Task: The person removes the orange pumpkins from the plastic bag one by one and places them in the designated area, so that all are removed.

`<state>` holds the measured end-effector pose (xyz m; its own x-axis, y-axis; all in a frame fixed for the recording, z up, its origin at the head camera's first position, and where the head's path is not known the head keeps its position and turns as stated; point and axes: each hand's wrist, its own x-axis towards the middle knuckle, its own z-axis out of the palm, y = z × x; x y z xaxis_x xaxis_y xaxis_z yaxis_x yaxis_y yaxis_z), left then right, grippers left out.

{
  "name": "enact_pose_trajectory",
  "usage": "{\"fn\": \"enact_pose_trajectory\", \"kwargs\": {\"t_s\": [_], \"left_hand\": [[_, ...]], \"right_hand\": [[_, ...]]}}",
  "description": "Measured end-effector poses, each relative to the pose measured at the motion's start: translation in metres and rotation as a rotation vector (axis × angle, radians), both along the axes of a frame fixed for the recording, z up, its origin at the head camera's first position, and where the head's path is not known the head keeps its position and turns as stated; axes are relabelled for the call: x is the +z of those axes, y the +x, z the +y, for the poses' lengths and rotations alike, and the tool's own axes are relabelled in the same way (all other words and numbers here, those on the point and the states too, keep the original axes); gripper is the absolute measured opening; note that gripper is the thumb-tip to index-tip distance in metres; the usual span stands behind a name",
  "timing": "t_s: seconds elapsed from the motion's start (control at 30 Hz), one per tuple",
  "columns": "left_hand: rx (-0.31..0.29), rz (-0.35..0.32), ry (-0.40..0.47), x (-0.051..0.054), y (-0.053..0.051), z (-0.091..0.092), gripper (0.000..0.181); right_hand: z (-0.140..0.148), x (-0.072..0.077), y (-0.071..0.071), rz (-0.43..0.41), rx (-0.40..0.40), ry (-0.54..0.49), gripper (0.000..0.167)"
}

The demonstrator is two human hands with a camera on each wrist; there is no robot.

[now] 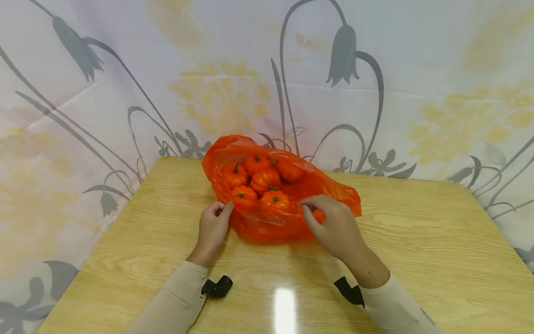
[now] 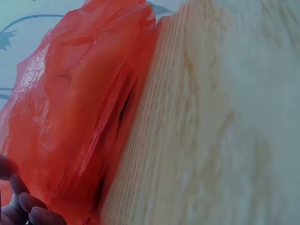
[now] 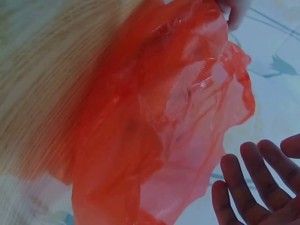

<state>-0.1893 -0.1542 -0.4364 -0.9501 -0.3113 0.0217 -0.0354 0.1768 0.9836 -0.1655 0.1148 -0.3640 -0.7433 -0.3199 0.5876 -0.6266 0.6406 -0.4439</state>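
An orange-red plastic bag (image 1: 275, 229) lies on the table with its mouth spread wide. Several small orange pumpkins (image 1: 265, 180) with green stems sit inside it. At the bag's near left rim, my left hand (image 1: 213, 227) pinches the plastic between thumb and finger; its curled fingers show beside the bag in the left wrist view. My right hand (image 1: 333, 225) is over the near right rim. In the right wrist view its fingers (image 3: 255, 176) are loosely extended and spread, a little apart from the plastic. The bag's wall hides the pumpkins in both wrist views.
The wooden table (image 1: 417, 241) carries the bag near its back edge. A flower-patterned cloth (image 1: 250, 60) hangs behind and along the left side. Black wrist mounts (image 1: 218, 286) stick out from both sleeves.
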Motion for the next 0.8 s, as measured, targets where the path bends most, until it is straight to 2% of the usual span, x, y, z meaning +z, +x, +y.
{"fn": "enact_pose_trajectory", "kwargs": {"t_s": [0.27,0.53,0.8], "left_hand": [[0.011,0.025,0.046,-0.001,0.000,0.000,0.033],[-0.004,0.006,0.045,-0.001,0.002,-0.001,0.033],[0.003,-0.006,0.033,-0.002,0.002,-0.001,0.036]], "right_hand": [[-0.019,0.003,-0.018,-0.046,0.019,0.008,0.012],[-0.038,0.003,-0.044,-0.066,0.024,0.002,0.016],[-0.043,-0.009,-0.057,-0.129,0.028,0.043,0.022]]}}
